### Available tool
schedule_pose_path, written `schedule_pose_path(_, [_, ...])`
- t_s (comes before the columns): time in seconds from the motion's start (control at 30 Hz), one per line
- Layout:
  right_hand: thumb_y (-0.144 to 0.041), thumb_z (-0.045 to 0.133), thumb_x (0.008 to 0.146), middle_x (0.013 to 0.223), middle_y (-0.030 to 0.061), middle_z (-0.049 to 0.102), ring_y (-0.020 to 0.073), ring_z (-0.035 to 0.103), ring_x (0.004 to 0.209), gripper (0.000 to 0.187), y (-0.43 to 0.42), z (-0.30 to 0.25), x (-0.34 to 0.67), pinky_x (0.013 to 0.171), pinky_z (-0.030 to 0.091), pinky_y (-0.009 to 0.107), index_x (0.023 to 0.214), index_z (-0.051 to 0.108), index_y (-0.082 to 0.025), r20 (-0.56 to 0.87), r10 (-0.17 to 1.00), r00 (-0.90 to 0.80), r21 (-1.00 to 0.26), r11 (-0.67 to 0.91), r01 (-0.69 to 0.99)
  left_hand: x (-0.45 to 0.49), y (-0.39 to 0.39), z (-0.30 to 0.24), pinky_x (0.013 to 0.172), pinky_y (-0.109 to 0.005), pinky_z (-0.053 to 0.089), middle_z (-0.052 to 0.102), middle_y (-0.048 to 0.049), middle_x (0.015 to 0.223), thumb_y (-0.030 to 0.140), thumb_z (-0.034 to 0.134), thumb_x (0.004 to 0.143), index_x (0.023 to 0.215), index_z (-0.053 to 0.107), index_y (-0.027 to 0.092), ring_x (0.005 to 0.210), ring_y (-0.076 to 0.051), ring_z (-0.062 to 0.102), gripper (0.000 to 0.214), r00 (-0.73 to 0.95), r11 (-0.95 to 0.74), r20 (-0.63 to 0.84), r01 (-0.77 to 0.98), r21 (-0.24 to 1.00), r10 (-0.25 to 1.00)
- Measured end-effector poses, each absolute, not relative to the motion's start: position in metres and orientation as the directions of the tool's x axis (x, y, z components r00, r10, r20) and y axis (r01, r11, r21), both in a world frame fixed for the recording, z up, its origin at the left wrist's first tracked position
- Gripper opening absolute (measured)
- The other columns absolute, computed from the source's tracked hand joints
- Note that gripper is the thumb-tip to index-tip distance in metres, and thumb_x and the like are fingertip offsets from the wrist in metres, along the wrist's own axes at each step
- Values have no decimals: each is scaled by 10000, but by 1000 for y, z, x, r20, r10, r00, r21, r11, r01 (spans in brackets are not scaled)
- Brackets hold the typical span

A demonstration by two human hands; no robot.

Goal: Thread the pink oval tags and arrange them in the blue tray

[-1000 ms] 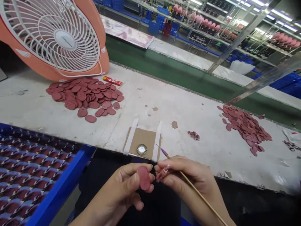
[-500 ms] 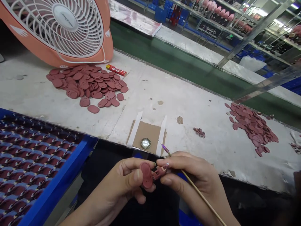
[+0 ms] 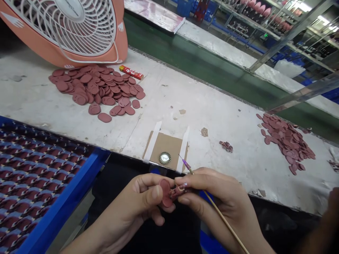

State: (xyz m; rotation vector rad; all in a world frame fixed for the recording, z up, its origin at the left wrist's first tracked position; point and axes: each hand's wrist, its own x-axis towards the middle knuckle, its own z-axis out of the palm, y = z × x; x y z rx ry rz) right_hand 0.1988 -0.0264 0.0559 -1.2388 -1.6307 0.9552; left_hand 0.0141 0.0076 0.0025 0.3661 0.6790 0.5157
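Note:
My left hand [image 3: 132,208] pinches a dark red oval disc [image 3: 164,197] between thumb and fingers, tilted partly edge-on. A small dark red moulded figure [image 3: 178,191] meets the disc's face; its far end is pinched by the thumb and forefinger of my right hand [image 3: 222,197]. That same hand also carries a thin paintbrush [image 3: 225,220] with a wooden handle, its purple ferrule and fine tip pointing away from me. Just beyond my hands, a bottle cap [image 3: 165,158] with something shiny inside lies on a cardboard piece [image 3: 169,143] taped to the table edge.
A large heap of red oval discs [image 3: 103,84] lies left, below an orange fan [image 3: 87,31], beside a red-yellow packet [image 3: 131,72]. More red pieces [image 3: 288,137] are piled right. A blue tray [image 3: 39,197] holds rows of figures. Someone's blurred arm [image 3: 327,225] shows right.
The oval disc has turned more edge-on, and the figure's end now overlaps its face. The camera view has shifted slightly. The blurred arm at the right edge shows more.

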Motion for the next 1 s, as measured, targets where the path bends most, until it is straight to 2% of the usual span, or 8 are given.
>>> schedule_pose_path(0.27, [-115,666,968,936,-5,708,145,671,794,283,-27,58,201,767,565,229,1202,675,-272,201,957,-208,-868,272,415,14,10,3,459,-115,507,677,-13,614,470,878,639,784,811,170,568,-91,606,340,652,826,-528,-311,469,545])
schedule_pose_path(0.57, [-8,668,920,919,-27,710,68,664,807,293,-22,63,200,779,509,101,1147,700,-191,198,953,-228,-899,269,344,15,10,2,447,-108,508,681,-19,621,464,875,646,759,806,166,562,-86,610,326,652,835,-536,-313,452,535])
schedule_pose_path(0.77, [-24,663,926,924,-23,706,61,661,806,234,-20,64,201,784,504,95,1105,707,-169,174,953,-249,-888,261,378,17,10,2,440,-107,504,655,-12,591,480,868,647,748,806,166,552,-83,600,336,661,842,-536,-314,439,526])
schedule_pose_path(1.0, [-18,641,936,925,-11,703,66,656,817,190,-19,68,202,803,489,87,1081,695,-129,212,932,-295,-831,330,447,17,10,3,449,-106,509,646,-7,597,471,874,642,766,811,163,541,-73,577,338,668,850,-538,-309,427,514])
